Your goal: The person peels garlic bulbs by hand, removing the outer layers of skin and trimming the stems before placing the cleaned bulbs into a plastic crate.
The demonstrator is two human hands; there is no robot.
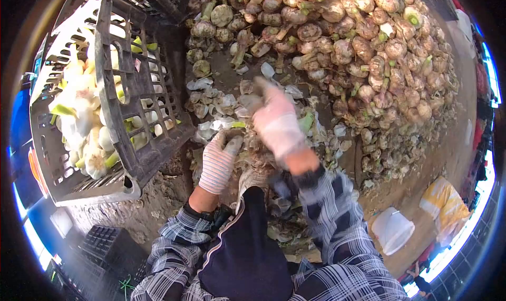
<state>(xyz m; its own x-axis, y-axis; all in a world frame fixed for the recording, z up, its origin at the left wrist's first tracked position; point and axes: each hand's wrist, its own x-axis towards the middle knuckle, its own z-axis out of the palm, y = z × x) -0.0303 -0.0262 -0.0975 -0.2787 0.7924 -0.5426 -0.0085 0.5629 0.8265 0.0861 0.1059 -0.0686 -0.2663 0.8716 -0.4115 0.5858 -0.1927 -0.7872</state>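
My left hand [217, 163], in a striped white glove with dirty fingertips, is in front of me with its fingers curled inward. Whatever they may hold is hidden from this angle. Just beyond those fingertips lie loose garlic skins [212, 102] and a small green piece. My right hand [278, 123], in a pale, soiled glove, is slightly farther forward above the peelings. Motion smears its fingers, so their grip does not show. Unpeeled garlic bulbs [342, 50] with dirt and cut stalks form a big heap ahead and to the right.
On my left a dark plastic crate [142, 172] leans, filled with cleaned white garlic [84, 119]. A white bucket [392, 231] and a yellow-and-white bag [445, 209] are at the lower right. Another black crate [108, 245] stands at the lower left.
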